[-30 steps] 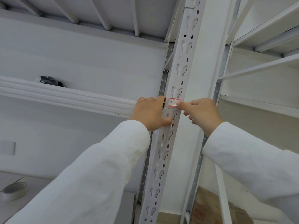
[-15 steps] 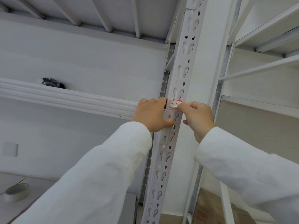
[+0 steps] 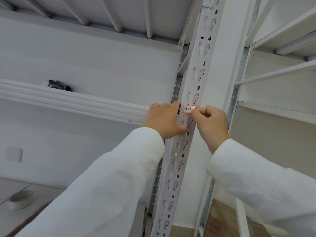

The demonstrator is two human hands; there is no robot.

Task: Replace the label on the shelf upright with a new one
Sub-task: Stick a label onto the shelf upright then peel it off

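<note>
the right hand [image 3: 211, 124] has its fingers curled in tight, thumb and forefinger meeting at the right edge of the label [image 3: 189, 109], apparently pinching or picking at that edge; whether a corner is already lifted cannot be told. the label is a small white sticker with a red border and handwritten marks, stuck across the front face of the shelf upright [image 3: 191, 93], just above a bolted bracket. it looks like thin paper: almost weightless, limp, and likely to tear or curl if pulled fast, so the sensible hold is a lifted corner or edge, peeled slowly and flat along the metal. the left hand [image 3: 166, 121] grips the upright beside the label, fingers wrapped round its left edge and thumb low on the front, steadying it. the upright is stiff perforated steel and gives a firm backing. farther out, a dark object [image 3: 59, 85] lies on the shelf beam to the left, and a roll of tape [image 3: 21, 199] sits on a surface below.
</note>
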